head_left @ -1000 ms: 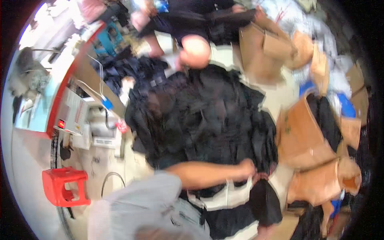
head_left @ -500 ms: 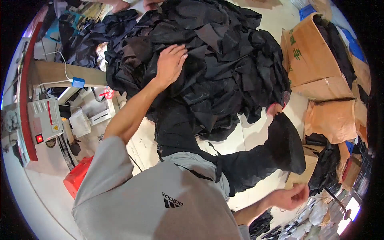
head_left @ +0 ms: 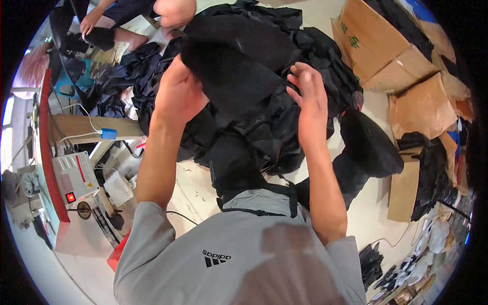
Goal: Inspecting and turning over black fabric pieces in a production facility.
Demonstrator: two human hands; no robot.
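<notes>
A dark, flat piece of black cloth (head_left: 229, 66) is raised in front of me above a large heap of black fabric pieces (head_left: 335, 71). My left hand (head_left: 178, 96) grips its left side, the fingers partly hidden behind it. At the cloth's right edge is my right hand (head_left: 310, 94), fingers apart and slightly curled. Whether those fingertips touch the cloth, I cannot tell. Below, the heap spreads against my black-clad legs.
Open cardboard boxes (head_left: 373, 40) with dark material stand at the right. On the left are a machine control box (head_left: 76, 175) with a lit red switch, a wooden beam (head_left: 81, 127) and a blue plug adapter (head_left: 108, 133). Another person's hand (head_left: 91, 21) shows at upper left.
My left hand has come up off the heap and holds a cloth piece. My right hand has swung from the lower right to the cloth's edge. Another person's arm and knees now show.
</notes>
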